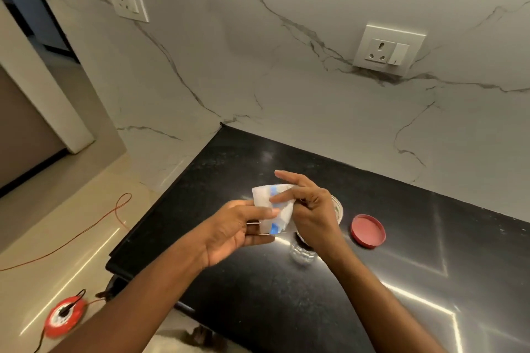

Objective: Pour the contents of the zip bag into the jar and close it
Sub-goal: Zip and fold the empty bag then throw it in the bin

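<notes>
A small clear zip bag (268, 206) with a blue zip strip is held up above the black counter, crumpled between both hands. My left hand (238, 231) grips its lower left side with thumb on top. My right hand (308, 209) pinches its right side, index finger stretched out over it. Behind and below my right hand stands a clear glass jar (304, 252), mostly hidden; only part of its rim and its base show. The red jar lid (368, 231) lies flat on the counter, to the right of the jar.
The black stone counter (372, 295) meets a white marble wall holding two socket plates (388, 50). The counter's left edge drops to a pale floor with a red extension reel (64, 317) and an orange cable.
</notes>
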